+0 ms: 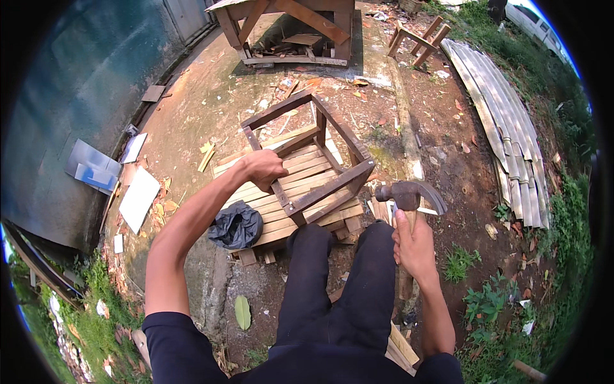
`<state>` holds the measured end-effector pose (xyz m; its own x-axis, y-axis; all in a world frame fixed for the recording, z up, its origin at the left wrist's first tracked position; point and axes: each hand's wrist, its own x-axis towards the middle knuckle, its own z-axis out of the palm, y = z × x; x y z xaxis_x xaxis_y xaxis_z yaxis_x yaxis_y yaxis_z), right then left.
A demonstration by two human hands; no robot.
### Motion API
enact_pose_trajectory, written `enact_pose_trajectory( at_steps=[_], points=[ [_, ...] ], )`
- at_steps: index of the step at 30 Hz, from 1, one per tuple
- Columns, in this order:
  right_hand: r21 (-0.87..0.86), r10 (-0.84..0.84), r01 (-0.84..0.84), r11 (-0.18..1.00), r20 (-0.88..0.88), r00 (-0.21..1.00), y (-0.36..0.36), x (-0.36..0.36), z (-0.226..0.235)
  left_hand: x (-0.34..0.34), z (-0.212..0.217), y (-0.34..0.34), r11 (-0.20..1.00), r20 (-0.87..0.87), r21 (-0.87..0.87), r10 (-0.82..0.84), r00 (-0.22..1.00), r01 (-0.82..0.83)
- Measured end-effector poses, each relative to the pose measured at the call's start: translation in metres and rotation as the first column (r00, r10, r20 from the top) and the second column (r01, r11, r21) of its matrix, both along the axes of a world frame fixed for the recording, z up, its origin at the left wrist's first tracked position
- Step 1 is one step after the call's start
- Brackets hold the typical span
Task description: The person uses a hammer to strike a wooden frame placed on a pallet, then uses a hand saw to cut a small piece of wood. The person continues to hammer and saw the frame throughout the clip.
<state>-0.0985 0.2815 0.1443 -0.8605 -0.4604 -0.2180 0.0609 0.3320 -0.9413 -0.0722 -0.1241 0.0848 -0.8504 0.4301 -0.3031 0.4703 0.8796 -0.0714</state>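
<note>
Frame: dark brown wooden slatted frame (320,168), middle on pale planks; looks stiff, fairly heavy.
Left hand (263,168): fingers wrapped around near-left rail.
Right hand (414,246): fist tight around steel claw hammer (409,194), head-heavy, handle low.

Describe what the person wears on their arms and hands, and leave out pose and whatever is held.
Both forearms are bare from the elbow down. Dark, near-black sleeves are pushed or cut to about elbow height on each side. The left hand and right hand wear no gloves. No watch, bracelet or ring shows. The trousers are dark as well.
</note>
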Motion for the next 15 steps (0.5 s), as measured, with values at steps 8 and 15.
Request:
enact_pose_trajectory(
  at_steps=[8,15],
  points=[
    [0.080,-0.151,0.152,0.985,-0.007,0.988,0.060,0.001,0.000,-0.094,0.057,0.035,0.991,-0.216,0.119,0.078,0.973,-0.053],
    [-0.025,-0.209,0.212,0.977,0.091,0.974,0.100,0.010,-0.017,-0.103,0.063,0.075,0.897,-0.404,0.190,0.441,0.801,-0.398]
  ],
)
